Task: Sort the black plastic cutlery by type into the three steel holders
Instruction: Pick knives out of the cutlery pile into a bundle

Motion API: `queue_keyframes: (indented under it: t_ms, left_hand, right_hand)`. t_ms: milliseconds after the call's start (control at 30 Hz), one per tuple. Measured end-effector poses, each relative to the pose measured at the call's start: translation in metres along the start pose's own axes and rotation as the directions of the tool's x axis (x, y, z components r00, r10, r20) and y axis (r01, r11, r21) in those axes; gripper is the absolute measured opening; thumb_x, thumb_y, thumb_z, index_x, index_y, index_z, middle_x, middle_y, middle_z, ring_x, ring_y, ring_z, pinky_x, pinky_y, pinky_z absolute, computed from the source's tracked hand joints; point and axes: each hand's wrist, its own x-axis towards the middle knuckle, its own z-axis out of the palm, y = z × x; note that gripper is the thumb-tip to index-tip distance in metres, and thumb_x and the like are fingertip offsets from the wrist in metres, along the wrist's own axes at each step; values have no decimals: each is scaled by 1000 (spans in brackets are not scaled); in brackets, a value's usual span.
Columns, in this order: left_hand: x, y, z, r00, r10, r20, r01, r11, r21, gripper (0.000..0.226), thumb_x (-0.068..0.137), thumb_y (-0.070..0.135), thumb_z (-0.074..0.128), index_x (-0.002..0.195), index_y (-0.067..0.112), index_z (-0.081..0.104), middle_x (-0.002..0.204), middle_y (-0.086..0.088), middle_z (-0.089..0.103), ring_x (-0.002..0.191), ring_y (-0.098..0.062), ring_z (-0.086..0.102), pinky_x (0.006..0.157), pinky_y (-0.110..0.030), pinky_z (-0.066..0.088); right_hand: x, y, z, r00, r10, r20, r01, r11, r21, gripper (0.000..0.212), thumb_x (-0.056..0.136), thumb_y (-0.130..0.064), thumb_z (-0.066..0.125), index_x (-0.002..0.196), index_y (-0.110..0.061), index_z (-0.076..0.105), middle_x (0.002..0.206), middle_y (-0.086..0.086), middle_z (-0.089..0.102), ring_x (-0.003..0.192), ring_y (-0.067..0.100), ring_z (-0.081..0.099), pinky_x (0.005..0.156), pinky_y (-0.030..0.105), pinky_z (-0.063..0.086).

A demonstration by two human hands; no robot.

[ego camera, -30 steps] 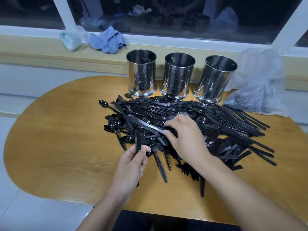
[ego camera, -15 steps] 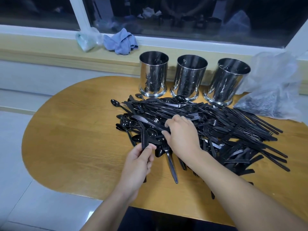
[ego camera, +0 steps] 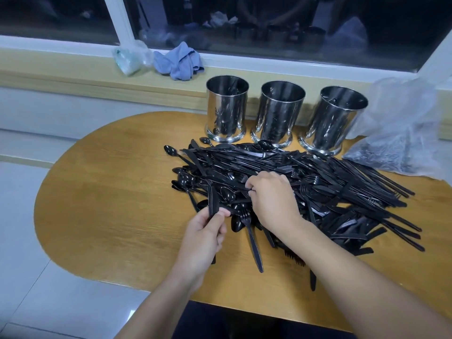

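Observation:
A big heap of black plastic cutlery [ego camera: 318, 182] covers the right half of the wooden table [ego camera: 110, 204]. Behind it stand three steel holders in a row: the left holder [ego camera: 226, 108], the middle holder [ego camera: 278, 113] and the right holder [ego camera: 335, 118]. My left hand [ego camera: 204, 238] is closed on upright black knives [ego camera: 212, 201] at the heap's near left edge. My right hand [ego camera: 274, 199] lies palm down on the heap, its fingertips pinching a thin black piece; which kind I cannot tell. A loose fork [ego camera: 252, 238] lies between my hands.
A clear plastic bag [ego camera: 401, 133] holding more dark cutlery slumps at the table's far right. On the window sill lie a blue cloth [ego camera: 179, 61] and a crumpled clear bag [ego camera: 130, 57]. The rounded table edge is to the left, with tiled floor beyond.
The view has swung left, so everything sits further right in the frame. My right hand has shifted slightly over the heap and pinches a piece; my left hand keeps its knives.

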Motion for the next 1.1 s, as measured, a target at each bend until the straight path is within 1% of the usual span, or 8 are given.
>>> queue_keyframes:
  t_ms: [133, 233, 333, 533, 600, 700, 800, 1100]
  left_hand:
    - [4, 6, 1, 1000, 9, -11, -10, 995, -99, 20, 113, 29, 62, 117, 21, 79, 83, 0, 55, 70, -12, 44, 60, -27, 35]
    - [5, 13, 7, 998, 65, -2, -64, 978, -198, 37, 110, 41, 67, 123, 7, 69, 90, -1, 54, 74, -12, 44, 64, -31, 33]
    - [1, 19, 18, 996, 86, -15, -87, 964, -251, 38, 110, 47, 64, 117, 11, 71, 93, -1, 57, 78, -16, 44, 72, -37, 36]
    - [-2, 15, 15, 997, 59, -57, -72, 962, -263, 34, 118, 47, 49, 96, 24, 61, 95, -3, 60, 88, -22, 51, 92, -48, 40]
    - [1, 11, 10, 994, 67, -83, -86, 964, -252, 33, 118, 46, 48, 96, 23, 58, 89, -3, 54, 89, -23, 49, 97, -47, 42]
    - [4, 8, 5, 991, 43, -125, -81, 945, -317, 26, 120, 33, 49, 101, 17, 56, 81, -2, 49, 76, -20, 48, 79, -42, 54]
    - [4, 4, -1, 989, 58, -137, -94, 957, -275, 23, 119, 33, 49, 108, 17, 60, 81, 0, 47, 65, -15, 37, 57, -31, 32]
    - [5, -5, -11, 988, 87, -129, -103, 988, -117, 25, 119, 28, 51, 116, 14, 71, 79, -1, 45, 67, -16, 41, 65, -35, 37]
  right_hand:
    - [-15, 3, -27, 997, 74, -4, -70, 955, 288, 18, 102, -16, 71, 110, -30, 77, 98, -17, 67, 90, 5, 59, 96, 32, 49]
    - [-37, -7, -46, 979, 105, 175, -191, 770, 609, 17, 101, -17, 74, 101, -33, 79, 74, -16, 63, 62, 2, 50, 65, 24, 50]
    - [-56, -19, -48, 952, 5, 306, -236, 649, 723, 22, 99, -9, 75, 96, -29, 83, 76, -14, 66, 63, 7, 50, 61, 24, 49]
    - [-58, -15, -40, 973, 42, 226, -190, 698, 690, 13, 99, -17, 77, 100, -29, 83, 76, -17, 68, 64, 2, 54, 64, 18, 50]
    - [-48, -6, -33, 990, 90, 110, -136, 815, 564, 9, 99, -24, 78, 105, -30, 82, 87, -14, 68, 72, 5, 59, 73, 20, 53]
    - [-30, 6, -19, 998, 67, 10, -67, 941, 332, 18, 101, -31, 76, 118, -27, 79, 103, -14, 64, 89, 6, 59, 89, 29, 55]
    - [-17, 8, -9, 1000, 21, -10, -18, 981, 191, 20, 103, -35, 72, 118, -23, 79, 107, -6, 67, 98, 18, 64, 102, 44, 52]
    - [-2, 10, 4, 999, 48, 5, -48, 998, 44, 20, 101, -35, 75, 115, -22, 78, 109, -2, 70, 100, 22, 68, 104, 43, 50]
